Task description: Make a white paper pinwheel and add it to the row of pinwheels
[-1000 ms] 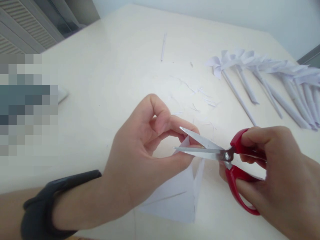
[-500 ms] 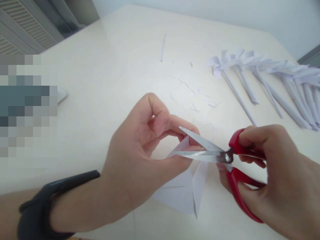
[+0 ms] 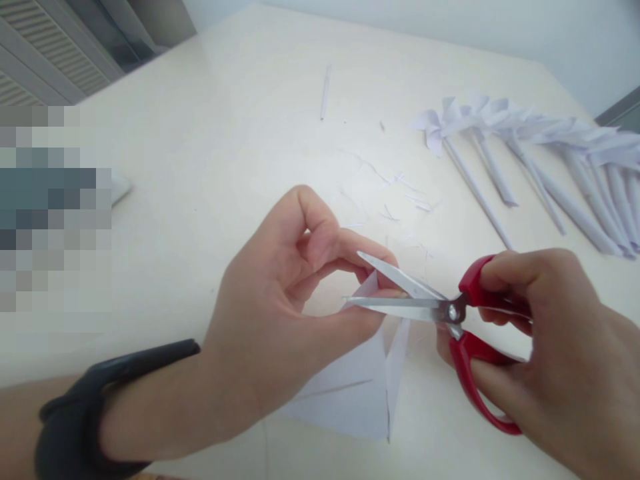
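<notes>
My left hand point(image 3: 280, 320) pinches a folded white paper point(image 3: 355, 393) by its upper tip, thumb and fingers closed on it above the table. A black band sits on that wrist. My right hand point(image 3: 545, 353) grips red-handled scissors point(image 3: 445, 313), whose steel blades are parted around the paper's tip, right beside my left fingertips. The paper's lower part hangs down and is partly hidden behind my left hand.
A row of several white paper pinwheels on rolled paper sticks point(image 3: 525, 147) lies at the back right of the cream table point(image 3: 210, 167). Thin paper slivers point(image 3: 400, 193) are scattered in the middle, and a rolled strip point(image 3: 325, 90) lies farther back. A pixelated patch covers the left edge.
The paper swung slightly in my left hand, tilting and then dropping back. The scissors stayed at the tip, with the blades still parted.
</notes>
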### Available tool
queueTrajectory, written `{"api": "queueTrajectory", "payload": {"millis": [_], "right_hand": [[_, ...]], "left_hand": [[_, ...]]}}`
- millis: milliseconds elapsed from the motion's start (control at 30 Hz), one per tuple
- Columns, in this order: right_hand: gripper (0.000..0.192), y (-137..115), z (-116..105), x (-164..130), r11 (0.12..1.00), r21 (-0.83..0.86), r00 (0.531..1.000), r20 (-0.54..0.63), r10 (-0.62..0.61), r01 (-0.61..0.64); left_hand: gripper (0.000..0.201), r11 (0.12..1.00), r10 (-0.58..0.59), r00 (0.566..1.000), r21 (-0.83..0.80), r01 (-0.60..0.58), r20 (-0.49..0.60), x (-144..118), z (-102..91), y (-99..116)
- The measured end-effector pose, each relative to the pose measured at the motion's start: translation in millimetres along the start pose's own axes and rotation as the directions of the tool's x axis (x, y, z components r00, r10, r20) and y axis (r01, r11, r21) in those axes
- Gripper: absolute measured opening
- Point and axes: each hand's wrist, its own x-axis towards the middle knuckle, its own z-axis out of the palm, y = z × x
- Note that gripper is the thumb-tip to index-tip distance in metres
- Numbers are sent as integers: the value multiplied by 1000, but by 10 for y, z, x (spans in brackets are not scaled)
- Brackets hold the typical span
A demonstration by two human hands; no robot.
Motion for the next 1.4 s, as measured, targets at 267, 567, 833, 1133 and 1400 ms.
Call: {"api": "queueTrajectory", "payload": {"millis": [267, 567, 833, 1133, 1400], "right_hand": [[30, 21, 2, -30, 999, 40, 999, 37, 29, -31], [30, 53, 2, -26, 999, 54, 1000, 21, 1, -2], [34, 0, 33, 17, 985, 166, 998, 57, 38, -47], [30, 33, 34, -23, 998, 63, 999, 34, 9, -11], [31, 23, 37, -50, 997, 60, 998, 34, 55, -57]], "left_hand": [[46, 1000, -2, 1000, 11, 2, 6, 10, -14, -15], [47, 998, -34, 999, 61, 34, 9, -15, -12, 9], [46, 993, -69, 997, 91, 72, -26, -16, -11, 51], [46, 992, -106, 994, 61, 106, -11, -10, 0, 47], [46, 998, -68, 998, 19, 68, -1, -32, -21, 36]]}}
